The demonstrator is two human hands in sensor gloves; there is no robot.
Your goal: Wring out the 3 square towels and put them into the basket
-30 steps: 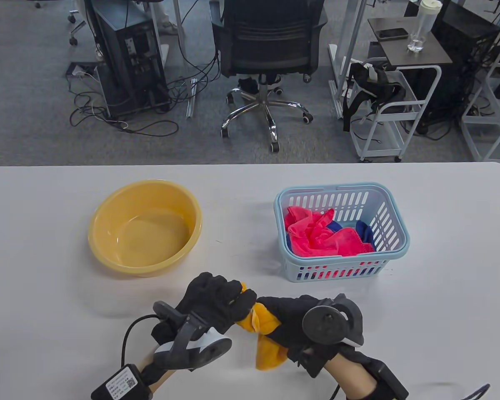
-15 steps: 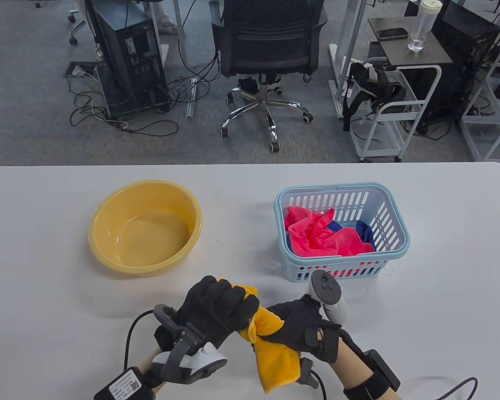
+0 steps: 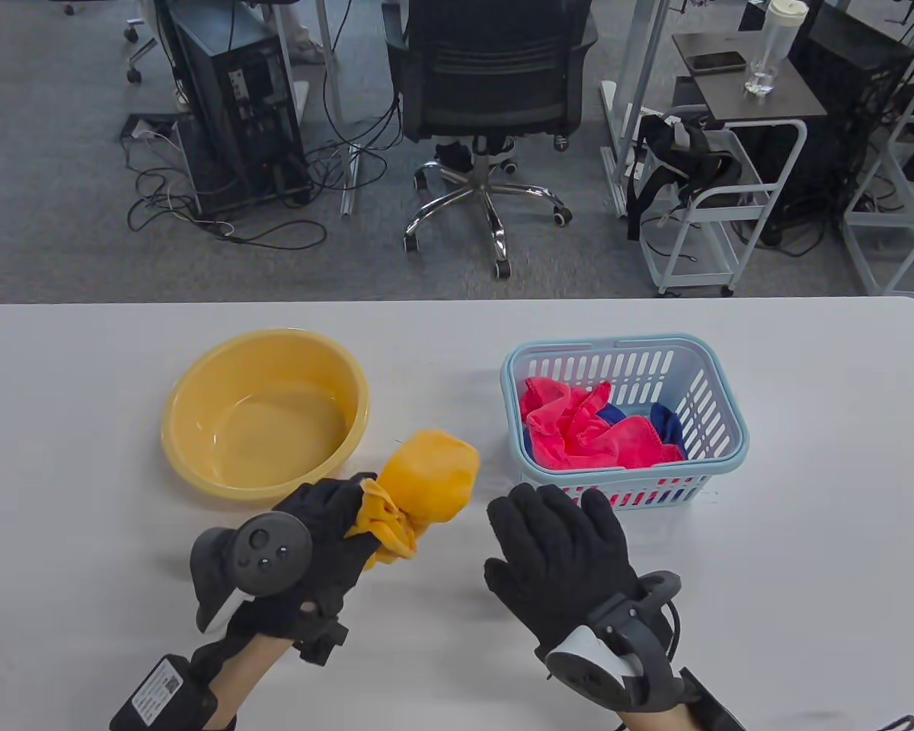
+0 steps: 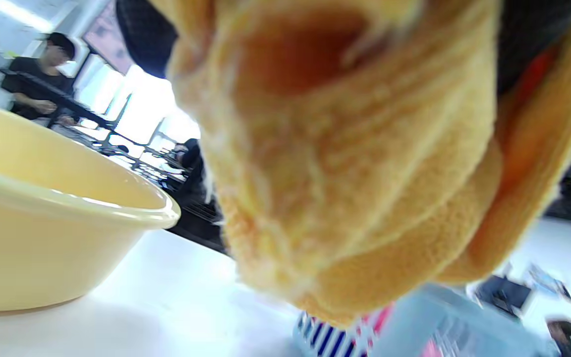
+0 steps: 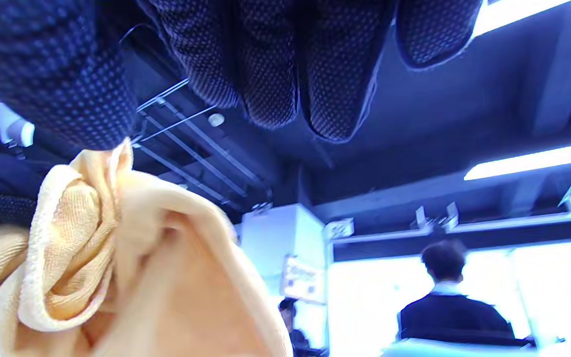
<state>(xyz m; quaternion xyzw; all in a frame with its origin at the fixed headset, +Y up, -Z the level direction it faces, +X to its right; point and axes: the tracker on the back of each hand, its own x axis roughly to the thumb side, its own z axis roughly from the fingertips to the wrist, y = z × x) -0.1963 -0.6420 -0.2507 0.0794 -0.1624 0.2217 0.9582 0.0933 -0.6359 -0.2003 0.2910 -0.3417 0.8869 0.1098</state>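
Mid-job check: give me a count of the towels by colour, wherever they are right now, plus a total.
Orange towel: 1, gripped by the left hand, above the table between the yellow basin and the blue basket
Pink towel: 1, in the basket
Dark blue towel: 1, in the basket, mostly under the pink one
Total: 3 towels

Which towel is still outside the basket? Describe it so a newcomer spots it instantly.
On the white table, look between the round yellow plastic basin and the light blue slotted plastic basket. There the left hand grips a bunched orange-yellow cloth towel. The pink towel and dark blue towel lie inside the basket.
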